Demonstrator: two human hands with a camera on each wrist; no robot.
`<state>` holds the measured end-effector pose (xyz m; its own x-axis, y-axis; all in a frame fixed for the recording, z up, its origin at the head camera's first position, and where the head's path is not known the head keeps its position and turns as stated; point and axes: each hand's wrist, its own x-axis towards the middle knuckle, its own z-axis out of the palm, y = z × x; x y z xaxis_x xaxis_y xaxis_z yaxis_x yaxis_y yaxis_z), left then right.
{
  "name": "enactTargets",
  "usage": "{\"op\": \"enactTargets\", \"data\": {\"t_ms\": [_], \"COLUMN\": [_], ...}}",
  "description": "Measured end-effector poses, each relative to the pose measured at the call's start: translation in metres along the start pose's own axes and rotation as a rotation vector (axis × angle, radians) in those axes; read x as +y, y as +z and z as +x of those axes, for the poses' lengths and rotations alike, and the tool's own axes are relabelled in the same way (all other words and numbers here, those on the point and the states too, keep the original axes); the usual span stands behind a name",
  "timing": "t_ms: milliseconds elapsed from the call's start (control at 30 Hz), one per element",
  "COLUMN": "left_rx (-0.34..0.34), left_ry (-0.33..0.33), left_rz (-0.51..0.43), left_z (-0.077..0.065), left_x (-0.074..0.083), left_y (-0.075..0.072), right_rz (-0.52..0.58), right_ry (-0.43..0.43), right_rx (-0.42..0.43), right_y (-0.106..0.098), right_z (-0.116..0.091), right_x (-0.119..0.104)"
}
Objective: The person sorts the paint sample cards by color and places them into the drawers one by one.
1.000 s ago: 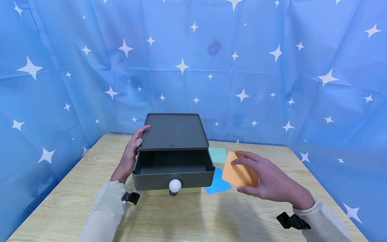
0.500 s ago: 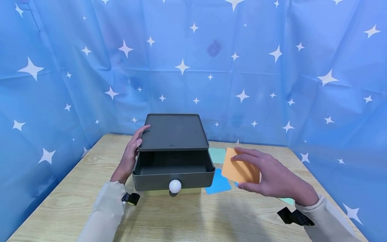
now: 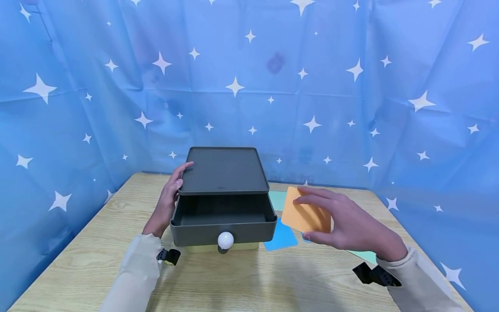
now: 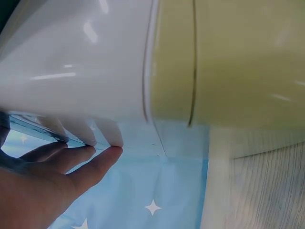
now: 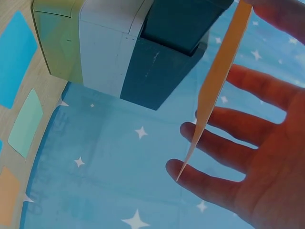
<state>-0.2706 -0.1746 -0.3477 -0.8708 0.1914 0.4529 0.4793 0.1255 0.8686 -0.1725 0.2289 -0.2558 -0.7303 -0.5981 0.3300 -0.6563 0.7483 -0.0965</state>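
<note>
Landmark: drawer cabinet [image 3: 224,169], standing on a wood-grain counter [image 3: 218,286]; all places below are taken from it.

Drawer cabinet: three tiers, dark grey above, white tier [image 5: 106,55] between, yellow tier [image 5: 56,43] at the bottom. Top drawer [image 3: 195,234] pulled out toward the person; round white knob [image 3: 225,240] on its front. Gap between the cabinet's top and the drawer front faces up and forward; none of the cards is visible in it.

Orange card [image 3: 300,219], one: right of the cabinet, level with its front part, raised off the counter and apart from the drawer wall. Tilted up, broad face toward the person; nearly edge-on in the right wrist view. Close to square, so no clear long axis; its free left edge points at the drawer.

Right hand [image 3: 347,216]: the nearer to the card and carrying it. Grip clamped on the orange card from its right side, thumb at the lower edge, fingers at the upper.

Left hand [image 3: 168,199]: at the cabinet's left side, fingers extended and touching it; grip apart, clamped on nothing.

Loose on the counter, right of the cabinet: blue card [image 3: 281,237] beside the drawer; mint card [image 3: 277,200] farther back; second orange card [image 5: 7,195], cut by the frame.

Behind the cabinet: blue star-print curtain [image 3: 249,65].
</note>
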Motion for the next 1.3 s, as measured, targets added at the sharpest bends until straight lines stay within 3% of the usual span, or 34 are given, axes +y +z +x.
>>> {"op": "enactTargets", "data": {"t_ms": [200,633,1300], "left_rx": [-0.003,0.000,-0.002], "left_ry": [-0.012,-0.022,0.004], "left_rz": [0.014,0.005,0.004], "left_z": [0.000,0.001,0.001], "left_x": [-0.002,-0.002,-0.003], "left_y": [0.000,-0.001,-0.001], "right_rz": [0.003,0.001,0.059], "right_ry": [0.000,-0.084,-0.122], "right_rx": [-0.008,0.008,-0.057], "right_y": [-0.001,-0.004,-0.010], "right_z": [0.001,0.008,0.027], "right_x": [0.000,0.001,-0.013]}}
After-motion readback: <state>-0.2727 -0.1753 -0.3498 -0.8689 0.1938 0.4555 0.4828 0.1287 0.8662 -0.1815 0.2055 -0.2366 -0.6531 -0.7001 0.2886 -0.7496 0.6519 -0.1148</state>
